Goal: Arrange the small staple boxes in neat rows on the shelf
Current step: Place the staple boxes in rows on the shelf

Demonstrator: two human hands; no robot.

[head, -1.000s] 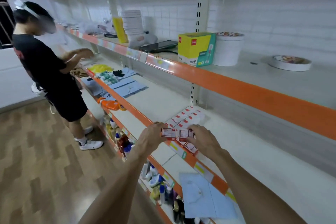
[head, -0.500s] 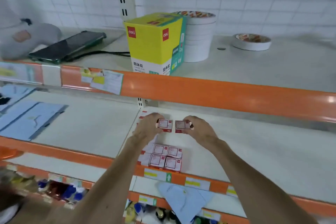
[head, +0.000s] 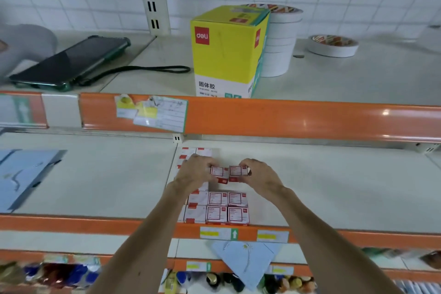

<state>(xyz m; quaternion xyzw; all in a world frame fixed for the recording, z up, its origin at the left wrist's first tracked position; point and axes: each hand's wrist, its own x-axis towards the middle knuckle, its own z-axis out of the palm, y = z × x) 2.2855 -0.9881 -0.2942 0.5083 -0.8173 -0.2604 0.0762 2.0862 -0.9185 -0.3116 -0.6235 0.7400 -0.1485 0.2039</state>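
White staple boxes with red labels, orange shelf edge, yellow-and-white carton.

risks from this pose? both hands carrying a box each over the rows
1. The left hand and right hand each pinch one staple box above the shelf; a slip could drop one onto the boxes below.
2. The front row sits near the shelf edge, so a forearm nudge could push it off.
3. The left hand hides the back boxes, so alignment may be off.
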